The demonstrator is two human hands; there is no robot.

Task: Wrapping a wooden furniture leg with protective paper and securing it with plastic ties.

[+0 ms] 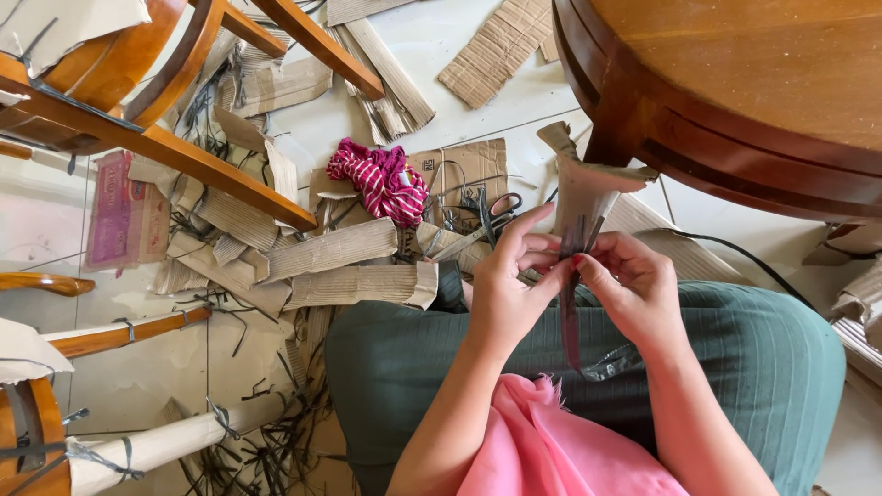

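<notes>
1. Pink cloth [551, 450] lies nearest, bunched at the bottom edge over a lap in ribbed green fabric [735, 367].
2. Above the lap, the left hand [505, 294] and the right hand [634, 285] meet at a dark strip [571, 321] that hangs down between them onto the green fabric.
3. Left hand: fingers curled, thumb and fingertips pinched on the upper part of the strip, index finger stretched upward.
4. Right hand: also closed in a pinch on the same strip, just beside the left, knuckles toward the right.
5. Just behind the hands stands a torn piece of brown cardboard [588, 184], its upper edge bent over, leaning by the leg of a round wooden tabletop [735, 83] at the far right.
6. White tiled floor [441, 46] fills the rest, littered with corrugated cardboard strips [331, 266] and thin dark offcuts, thickest at the near left.
7. A red-and-white striped cloth [381, 179] lies crumpled on the cardboard in the middle, with scissors [491, 216] just right of it.
8. Wooden chair frames [184, 147] cross the far left; some legs at the near left are wrapped in pale paper tied with dark bands.
9. A black cable [735, 253] runs over the floor beneath the tabletop's edge.
</notes>
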